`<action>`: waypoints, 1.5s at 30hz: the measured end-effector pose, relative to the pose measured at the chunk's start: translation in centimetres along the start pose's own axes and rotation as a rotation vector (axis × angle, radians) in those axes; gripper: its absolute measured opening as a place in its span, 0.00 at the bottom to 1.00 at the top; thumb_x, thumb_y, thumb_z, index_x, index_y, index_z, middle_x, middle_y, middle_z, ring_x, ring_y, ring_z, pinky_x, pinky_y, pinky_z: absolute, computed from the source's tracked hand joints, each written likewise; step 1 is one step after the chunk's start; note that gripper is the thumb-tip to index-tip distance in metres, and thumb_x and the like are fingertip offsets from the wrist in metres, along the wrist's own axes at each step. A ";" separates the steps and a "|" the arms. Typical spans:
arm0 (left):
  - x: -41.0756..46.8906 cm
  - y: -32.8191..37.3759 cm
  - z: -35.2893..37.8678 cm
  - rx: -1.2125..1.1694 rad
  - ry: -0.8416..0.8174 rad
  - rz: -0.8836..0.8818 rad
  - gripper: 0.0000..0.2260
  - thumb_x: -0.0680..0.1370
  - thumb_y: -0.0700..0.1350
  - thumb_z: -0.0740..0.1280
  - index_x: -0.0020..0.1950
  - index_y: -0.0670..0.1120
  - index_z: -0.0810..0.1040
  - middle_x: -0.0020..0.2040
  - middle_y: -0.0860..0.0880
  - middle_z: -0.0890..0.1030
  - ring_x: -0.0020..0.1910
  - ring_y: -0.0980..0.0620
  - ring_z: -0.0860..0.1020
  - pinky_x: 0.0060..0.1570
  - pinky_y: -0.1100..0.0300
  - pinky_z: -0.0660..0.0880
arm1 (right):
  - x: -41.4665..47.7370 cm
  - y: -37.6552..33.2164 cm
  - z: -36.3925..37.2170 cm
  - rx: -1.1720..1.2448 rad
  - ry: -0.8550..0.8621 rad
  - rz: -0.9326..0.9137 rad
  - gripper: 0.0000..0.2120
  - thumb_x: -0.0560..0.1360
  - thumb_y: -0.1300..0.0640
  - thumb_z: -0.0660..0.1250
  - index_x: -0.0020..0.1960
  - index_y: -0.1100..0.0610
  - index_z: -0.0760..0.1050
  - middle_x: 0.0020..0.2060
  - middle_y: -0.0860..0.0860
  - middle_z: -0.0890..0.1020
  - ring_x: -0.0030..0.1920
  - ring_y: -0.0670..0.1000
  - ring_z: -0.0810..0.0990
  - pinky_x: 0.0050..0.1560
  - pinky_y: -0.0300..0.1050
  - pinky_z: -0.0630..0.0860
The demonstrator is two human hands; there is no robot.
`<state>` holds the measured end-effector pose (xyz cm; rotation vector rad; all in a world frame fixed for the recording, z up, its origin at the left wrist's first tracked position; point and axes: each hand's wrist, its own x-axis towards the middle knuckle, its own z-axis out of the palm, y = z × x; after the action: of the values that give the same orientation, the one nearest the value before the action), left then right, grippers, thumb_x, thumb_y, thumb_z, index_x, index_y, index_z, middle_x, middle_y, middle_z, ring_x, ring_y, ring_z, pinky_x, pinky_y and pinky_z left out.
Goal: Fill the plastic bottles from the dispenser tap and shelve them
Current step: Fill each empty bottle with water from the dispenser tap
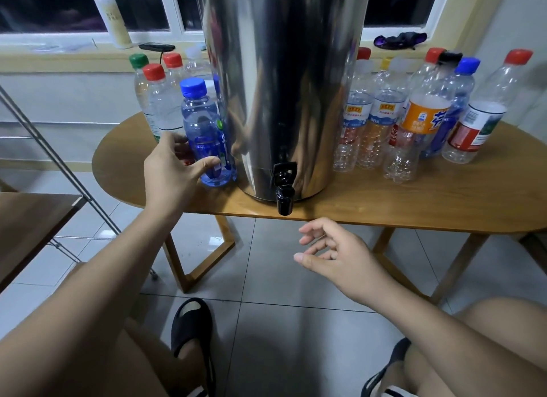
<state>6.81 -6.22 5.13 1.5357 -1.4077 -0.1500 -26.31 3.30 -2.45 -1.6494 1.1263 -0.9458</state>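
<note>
The left hand (171, 171) curled round the lower part of a blue-capped blue bottle (198, 112), thumb across its front; the bottle stood on the wooden table (384, 198), just left of the steel dispenser (284, 86); the right hand (334, 254) hung loosely parted, holding nothing, below the black tap (284, 189); other capped bottles (381, 115) flanked the dispenser.

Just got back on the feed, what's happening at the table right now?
A seated person is working at a wooden table with a steel dispenser in the middle. Their left hand is wrapped around the lower part of a blue bottle that stands on the table just left of the dispenser. The right hand hangs open below the table edge, near the black tap, holding nothing. More capped bottles stand on both sides. Nothing is under the tap yet.
</note>
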 end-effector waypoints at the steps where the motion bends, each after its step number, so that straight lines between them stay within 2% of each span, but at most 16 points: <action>1: 0.0 0.0 -0.1 0.004 -0.012 0.002 0.28 0.69 0.59 0.84 0.60 0.53 0.76 0.54 0.56 0.84 0.50 0.63 0.82 0.52 0.58 0.82 | 0.0 0.0 -0.1 -0.004 0.008 0.000 0.17 0.76 0.54 0.81 0.60 0.42 0.80 0.54 0.45 0.84 0.52 0.51 0.86 0.54 0.56 0.85; 6: -1.3 -0.5 -0.4 -0.022 0.000 -0.041 0.31 0.68 0.63 0.85 0.61 0.52 0.75 0.52 0.56 0.84 0.50 0.55 0.84 0.50 0.55 0.83 | 0.5 -0.3 -1.4 -0.003 0.088 -0.013 0.15 0.76 0.52 0.81 0.57 0.40 0.81 0.53 0.46 0.85 0.50 0.50 0.86 0.54 0.57 0.83; 9: -2.9 -0.2 -0.9 -0.026 -0.015 -0.037 0.26 0.71 0.60 0.84 0.57 0.50 0.75 0.49 0.54 0.83 0.47 0.56 0.82 0.47 0.60 0.80 | 0.9 -0.7 -2.6 0.014 0.182 -0.023 0.14 0.76 0.56 0.81 0.55 0.42 0.81 0.51 0.47 0.86 0.49 0.51 0.86 0.54 0.60 0.82; 12: -5.2 0.2 -1.1 -0.027 -0.119 -0.010 0.18 0.75 0.53 0.82 0.55 0.52 0.76 0.46 0.53 0.84 0.46 0.56 0.82 0.47 0.59 0.80 | 1.3 -1.0 -4.1 0.020 0.268 -0.030 0.13 0.76 0.58 0.81 0.55 0.47 0.82 0.49 0.49 0.86 0.47 0.55 0.85 0.53 0.62 0.82; 16: -8.2 1.2 -0.1 -0.043 -0.287 0.025 0.14 0.77 0.52 0.80 0.56 0.55 0.78 0.46 0.55 0.85 0.48 0.56 0.84 0.48 0.58 0.81 | 1.9 -1.6 -6.9 -0.021 0.376 -0.059 0.14 0.76 0.58 0.80 0.59 0.49 0.81 0.49 0.51 0.86 0.47 0.55 0.86 0.54 0.64 0.83; 21: -9.9 2.3 2.1 -0.027 -0.396 0.152 0.09 0.77 0.50 0.78 0.53 0.54 0.80 0.50 0.57 0.85 0.52 0.59 0.83 0.50 0.60 0.79 | 2.5 -1.7 -11.8 -0.059 0.591 -0.042 0.15 0.77 0.53 0.80 0.60 0.47 0.80 0.49 0.48 0.86 0.50 0.51 0.86 0.54 0.56 0.86; 24: -9.9 2.5 3.0 0.011 -0.444 0.216 0.07 0.78 0.51 0.77 0.52 0.55 0.81 0.50 0.58 0.83 0.54 0.57 0.81 0.52 0.53 0.79 | 3.2 -0.7 -15.5 -0.038 0.750 -0.033 0.15 0.77 0.56 0.80 0.60 0.53 0.80 0.49 0.49 0.86 0.48 0.45 0.85 0.54 0.48 0.83; 28: -9.7 2.2 3.6 0.044 -0.438 0.229 0.07 0.78 0.51 0.77 0.52 0.55 0.81 0.50 0.58 0.82 0.54 0.54 0.79 0.53 0.48 0.79 | 5.1 1.9 -20.1 -0.064 0.960 0.042 0.19 0.74 0.55 0.81 0.62 0.54 0.79 0.52 0.50 0.86 0.45 0.37 0.83 0.54 0.41 0.83; 31: -9.7 2.0 3.7 0.043 -0.441 0.233 0.08 0.77 0.51 0.77 0.52 0.56 0.81 0.51 0.58 0.82 0.54 0.52 0.80 0.52 0.46 0.79 | 6.3 4.1 -22.8 -0.093 1.081 0.116 0.26 0.70 0.49 0.83 0.63 0.50 0.76 0.54 0.47 0.85 0.51 0.41 0.84 0.61 0.50 0.83; 33: -9.8 2.0 3.7 0.034 -0.449 0.237 0.08 0.77 0.50 0.78 0.52 0.57 0.81 0.51 0.59 0.82 0.55 0.53 0.80 0.52 0.46 0.79 | 7.1 5.0 -24.3 -0.137 1.141 0.160 0.32 0.68 0.44 0.84 0.66 0.49 0.74 0.58 0.47 0.84 0.56 0.45 0.84 0.62 0.51 0.82; 36: -9.8 1.6 3.7 0.027 -0.451 0.239 0.08 0.77 0.50 0.78 0.53 0.56 0.81 0.52 0.59 0.82 0.55 0.53 0.80 0.52 0.46 0.79 | 8.6 5.6 -25.9 -0.194 1.165 0.223 0.40 0.66 0.41 0.84 0.72 0.48 0.71 0.67 0.49 0.79 0.64 0.49 0.80 0.64 0.48 0.78; 38: -9.7 1.4 3.7 0.020 -0.459 0.238 0.08 0.78 0.51 0.78 0.54 0.57 0.81 0.53 0.59 0.81 0.56 0.54 0.80 0.52 0.46 0.79 | 9.6 5.8 -26.5 -0.211 1.162 0.234 0.43 0.65 0.42 0.85 0.74 0.48 0.70 0.69 0.49 0.78 0.65 0.50 0.79 0.64 0.48 0.77; 45: -9.7 1.1 3.7 0.005 -0.473 0.232 0.08 0.78 0.52 0.77 0.55 0.58 0.81 0.54 0.60 0.82 0.56 0.54 0.80 0.51 0.45 0.80 | 11.6 6.6 -28.2 -0.224 1.124 0.252 0.38 0.63 0.45 0.84 0.68 0.43 0.70 0.63 0.46 0.83 0.59 0.50 0.84 0.60 0.50 0.82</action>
<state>0.58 -0.36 -0.79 1.3789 -1.9465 -0.3862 -50.54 -15.97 1.01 -1.0176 2.1693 -1.6795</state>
